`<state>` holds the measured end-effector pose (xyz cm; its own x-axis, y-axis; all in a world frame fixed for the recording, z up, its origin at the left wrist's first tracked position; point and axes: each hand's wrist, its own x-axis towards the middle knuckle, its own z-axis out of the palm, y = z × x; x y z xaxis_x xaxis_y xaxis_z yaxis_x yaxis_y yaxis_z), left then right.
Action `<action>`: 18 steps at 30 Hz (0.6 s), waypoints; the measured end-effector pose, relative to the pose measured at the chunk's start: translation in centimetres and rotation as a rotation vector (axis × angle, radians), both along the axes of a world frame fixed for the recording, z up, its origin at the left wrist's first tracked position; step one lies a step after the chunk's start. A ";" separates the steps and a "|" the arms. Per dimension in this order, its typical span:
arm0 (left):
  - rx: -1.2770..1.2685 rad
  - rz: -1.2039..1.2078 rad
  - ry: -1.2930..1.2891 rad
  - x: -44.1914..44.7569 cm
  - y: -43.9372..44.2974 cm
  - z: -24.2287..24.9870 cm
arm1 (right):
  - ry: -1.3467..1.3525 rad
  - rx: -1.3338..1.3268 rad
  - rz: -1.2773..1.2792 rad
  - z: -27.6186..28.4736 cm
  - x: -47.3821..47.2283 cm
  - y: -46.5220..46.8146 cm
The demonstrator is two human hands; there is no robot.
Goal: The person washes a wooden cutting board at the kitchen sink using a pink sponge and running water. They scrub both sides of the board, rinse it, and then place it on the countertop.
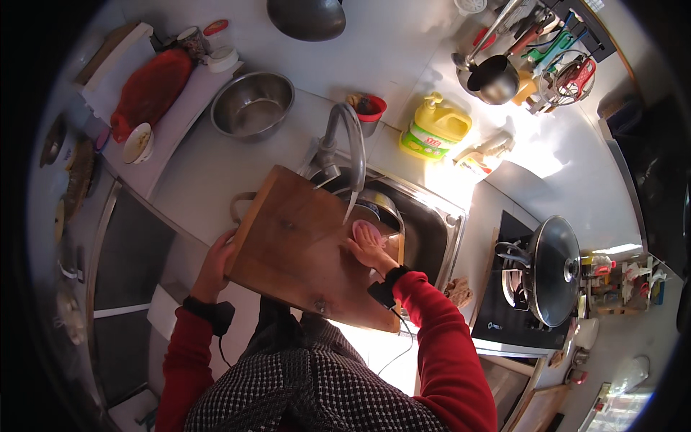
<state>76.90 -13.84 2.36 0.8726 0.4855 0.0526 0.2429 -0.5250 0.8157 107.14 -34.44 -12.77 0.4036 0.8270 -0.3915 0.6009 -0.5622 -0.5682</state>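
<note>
A thick wooden cutting board (302,248) lies tilted across the left part of the steel sink (459,232), its near edge close to my apron. My left hand (215,267) grips the board's left edge by the near corner. Under my right hand (370,247) is a round pink scrubbing pad or cloth (363,229), pressed flat on the board's right part. Water runs from the curved metal faucet (356,146) onto the board. Behind the board, a metal pot (386,202) and a bowl show partly in the sink.
A steel basin (253,106) stands behind left. A yellow detergent bottle (436,127) and a red cup (371,109) stand behind the sink. At the right, a lidded pan (556,270) sits on the black cooktop (518,337). Ladles (492,81) hang on the wall.
</note>
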 end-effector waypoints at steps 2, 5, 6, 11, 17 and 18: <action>0.088 -0.029 -0.012 -0.1 -0.1 0.0 | -0.029 0.100 0.132 1.3 -2.7 2.4; 0.046 0.000 -0.038 -0.5 -0.5 -0.3 | -0.039 0.277 0.355 5.3 -6.9 0.3; -0.037 0.039 -0.014 -0.6 -0.6 -0.6 | 0.008 0.237 0.417 6.5 -8.0 -1.6; 0.020 -0.004 -0.042 -1.2 -0.4 -1.7 | 0.065 -0.077 0.408 8.5 -7.0 -10.9; -1.001 0.320 -0.204 -0.8 -0.7 -2.3 | -0.114 -0.022 0.107 3.8 -3.2 -2.2; -1.118 0.345 -0.234 -0.9 -0.7 -2.2 | -0.125 0.099 0.150 3.5 -3.7 -0.7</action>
<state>76.05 -14.54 0.14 0.7129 0.5701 -0.4084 0.0167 0.5684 0.8226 103.48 -35.12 -9.25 0.3139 0.9133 -0.2596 0.7430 -0.4065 -0.5318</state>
